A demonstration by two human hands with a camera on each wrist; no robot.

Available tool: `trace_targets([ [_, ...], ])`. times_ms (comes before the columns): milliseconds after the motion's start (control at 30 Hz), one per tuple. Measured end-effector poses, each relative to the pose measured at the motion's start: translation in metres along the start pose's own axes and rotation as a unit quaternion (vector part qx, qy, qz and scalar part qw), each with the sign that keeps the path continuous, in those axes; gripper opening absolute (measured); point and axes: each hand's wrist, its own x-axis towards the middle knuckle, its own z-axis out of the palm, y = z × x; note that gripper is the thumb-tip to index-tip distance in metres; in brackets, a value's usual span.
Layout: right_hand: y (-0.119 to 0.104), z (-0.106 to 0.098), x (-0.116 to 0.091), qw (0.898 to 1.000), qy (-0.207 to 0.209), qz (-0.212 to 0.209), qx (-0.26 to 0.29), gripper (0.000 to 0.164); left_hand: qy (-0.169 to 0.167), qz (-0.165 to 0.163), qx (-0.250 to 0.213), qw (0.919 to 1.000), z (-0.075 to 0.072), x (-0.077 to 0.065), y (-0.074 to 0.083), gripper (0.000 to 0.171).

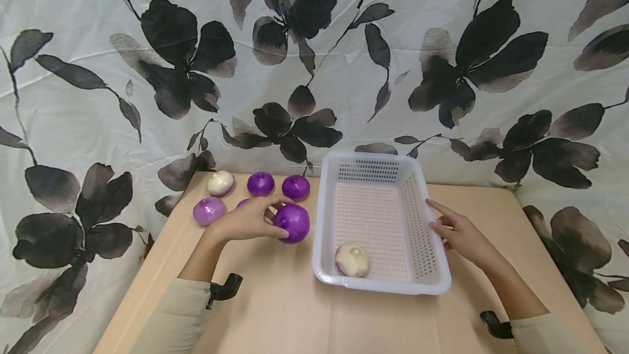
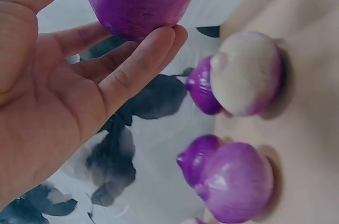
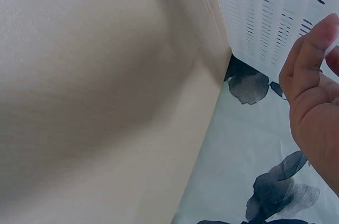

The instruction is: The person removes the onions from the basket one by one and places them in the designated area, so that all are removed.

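My left hand (image 1: pixel 250 218) grips a shiny purple onion (image 1: pixel 292 223) between thumb and fingers, just left of a white plastic basket (image 1: pixel 381 285). The left wrist view shows fingertips curled under that onion (image 2: pixel 143 1). Inside the basket, near its front left corner, lies a pale onion (image 1: pixel 352 259). My right hand (image 1: pixel 459 236) holds the basket's right rim, with the index finger and thumb on it; in the right wrist view bent fingers (image 3: pixel 310 65) lie by the perforated wall (image 3: pixel 265 17).
Left of the basket sit a white onion (image 1: pixel 220 183), a light purple onion (image 1: pixel 209 211) and darker ones (image 1: pixel 260 183), (image 1: pixel 296 187); one onion (image 1: pixel 243 202) is mostly hidden behind my left hand. A flower-patterned cloth (image 1: pixel 363 97) hangs behind the wooden table (image 1: pixel 275 310).
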Motion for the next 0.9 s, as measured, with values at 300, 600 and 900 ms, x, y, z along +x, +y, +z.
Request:
trace_targets([
  [300,0.002,0.002,-0.001,1.0,0.004,-0.004,-0.005,0.066,-0.039,-0.022,0.015,0.9989,0.009,-0.008,-0.023,0.067],
  [600,0.001,0.001,-0.001,1.0,0.002,-0.009,-0.007,0.066,-0.08,-0.06,0.024,0.9947,0.019,-0.01,-0.048,0.059],
  [900,0.002,-0.001,-0.001,1.0,-0.003,-0.006,0.0,0.066,-0.115,-0.069,0.024,0.9907,0.027,-0.011,-0.06,0.054],
])
